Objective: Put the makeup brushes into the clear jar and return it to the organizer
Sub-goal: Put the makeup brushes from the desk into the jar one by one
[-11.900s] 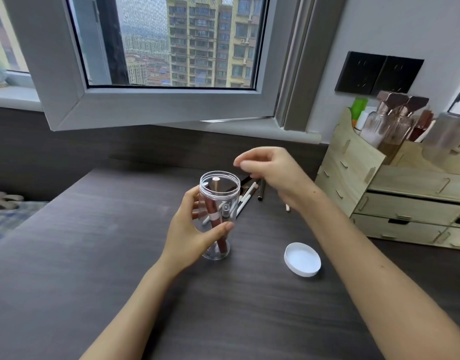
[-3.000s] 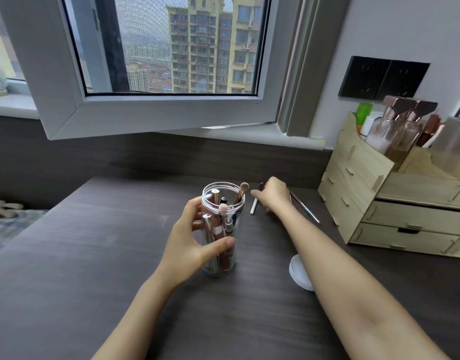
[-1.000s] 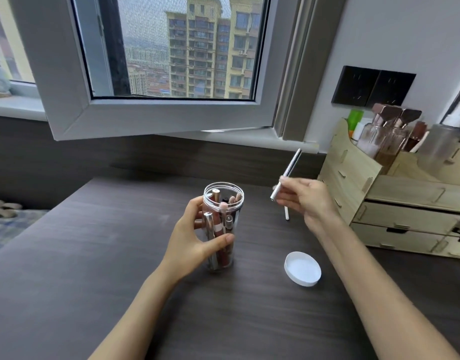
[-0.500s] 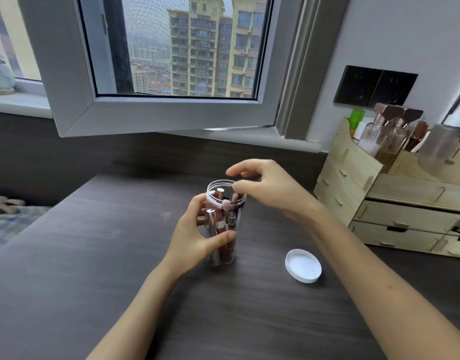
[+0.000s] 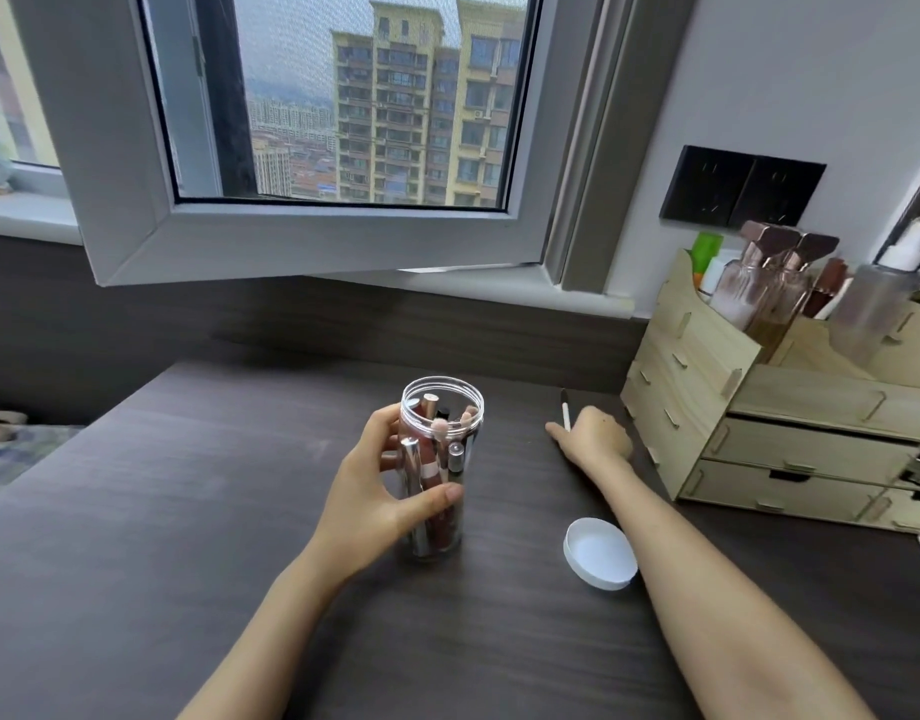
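Steadying the clear plastic jar (image 5: 441,462) of makeup brushes at the dark desk's (image 5: 161,511) centre, the left hand (image 5: 382,493) stays wrapped around it while the emptied right hand (image 5: 595,438), having dropped the silver brush in, reaches toward two o'clock and touches the last white-handled brush (image 5: 566,414), its grasp not yet closed.

One head-worn camera — close above the tabletop (image 5: 187,511), looking forward and down; window (image 5: 343,122) straight ahead.
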`<state>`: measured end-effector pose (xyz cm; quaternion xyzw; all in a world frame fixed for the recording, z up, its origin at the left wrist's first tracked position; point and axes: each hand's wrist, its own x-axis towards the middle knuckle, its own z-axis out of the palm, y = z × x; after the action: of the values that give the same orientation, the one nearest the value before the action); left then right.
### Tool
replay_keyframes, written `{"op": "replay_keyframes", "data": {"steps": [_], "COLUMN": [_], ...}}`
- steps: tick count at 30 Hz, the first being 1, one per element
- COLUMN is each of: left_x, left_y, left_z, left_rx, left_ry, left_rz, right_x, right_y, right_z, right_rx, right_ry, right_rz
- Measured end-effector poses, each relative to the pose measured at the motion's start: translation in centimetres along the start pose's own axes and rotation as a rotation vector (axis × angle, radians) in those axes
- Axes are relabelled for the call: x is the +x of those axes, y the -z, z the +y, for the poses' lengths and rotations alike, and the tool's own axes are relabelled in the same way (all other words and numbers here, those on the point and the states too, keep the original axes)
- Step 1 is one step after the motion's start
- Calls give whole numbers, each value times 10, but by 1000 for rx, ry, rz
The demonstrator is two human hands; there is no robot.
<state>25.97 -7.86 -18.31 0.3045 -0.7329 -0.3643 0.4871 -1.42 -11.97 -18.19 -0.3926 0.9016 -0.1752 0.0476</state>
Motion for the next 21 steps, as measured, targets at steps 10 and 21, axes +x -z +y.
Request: {"op": "replay_keyframes", "data": {"steps": [10, 21], "left_x": [-1, -2], "left_y": [1, 0], "left_z": [1, 3], "left_rx": [11, 12], "left_ry": [3, 8], "left_rz": [-5, 21], "right_x": [-30, -141], "right_y": [34, 120], "right_z": [-10, -66], "right_rx": [711, 451], "right_ry": [119, 814], "right_rz": [-242, 43]}}
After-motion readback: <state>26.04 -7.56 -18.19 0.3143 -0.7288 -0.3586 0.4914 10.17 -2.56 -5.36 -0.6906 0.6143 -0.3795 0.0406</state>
